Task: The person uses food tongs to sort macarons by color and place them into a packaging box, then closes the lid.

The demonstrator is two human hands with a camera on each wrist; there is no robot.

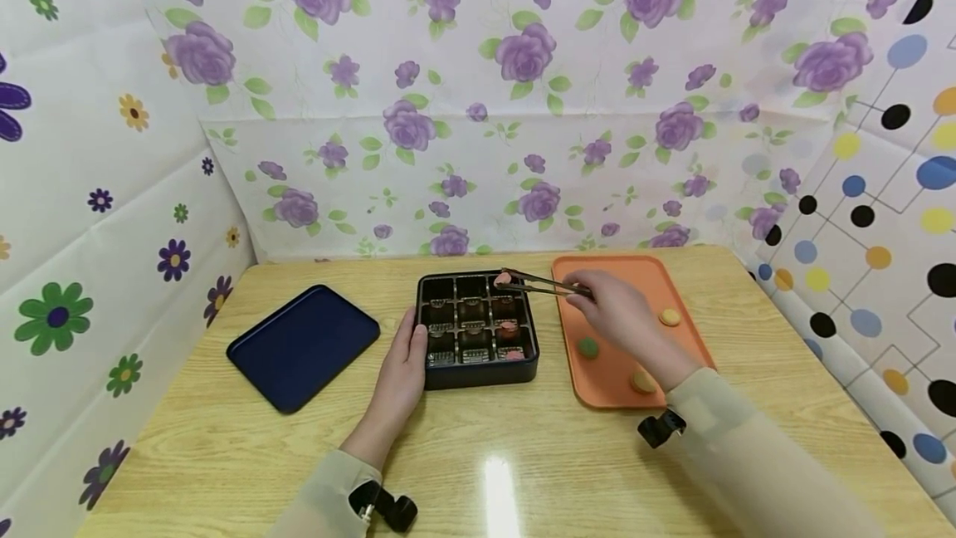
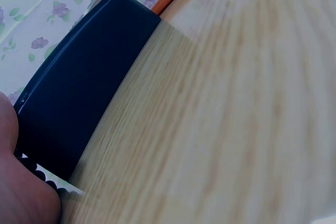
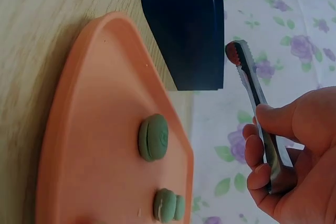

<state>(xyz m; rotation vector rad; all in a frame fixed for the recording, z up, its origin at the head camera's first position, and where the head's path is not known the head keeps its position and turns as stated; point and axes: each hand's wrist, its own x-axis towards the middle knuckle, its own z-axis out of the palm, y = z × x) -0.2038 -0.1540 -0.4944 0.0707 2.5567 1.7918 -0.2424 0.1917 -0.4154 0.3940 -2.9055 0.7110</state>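
My right hand point(image 1: 616, 310) grips metal tongs point(image 1: 548, 283). Their tips pinch a pink macaron point(image 1: 503, 279) over the far right compartment of a black divided box point(image 1: 481, 375). The right wrist view also shows the tongs point(image 3: 257, 90) with the macaron point(image 3: 232, 53) at their tips, above the box's rim. At the box's left side, my left hand point(image 1: 403, 364) rests with straight fingers along the wall and the thumb near the rim. Pink macarons point(image 1: 511, 354) lie in the right column of the box's clear insert; other compartments look dark.
An orange tray point(image 1: 608, 281) right of the box, under my right forearm, carries a green macaron point(image 1: 587, 347) and yellowish ones point(image 1: 669, 317). A dark blue lid or tray point(image 1: 304, 347) lies flat on the wooden table point(image 1: 478, 430) to the left. Flowered cloth hangs behind.
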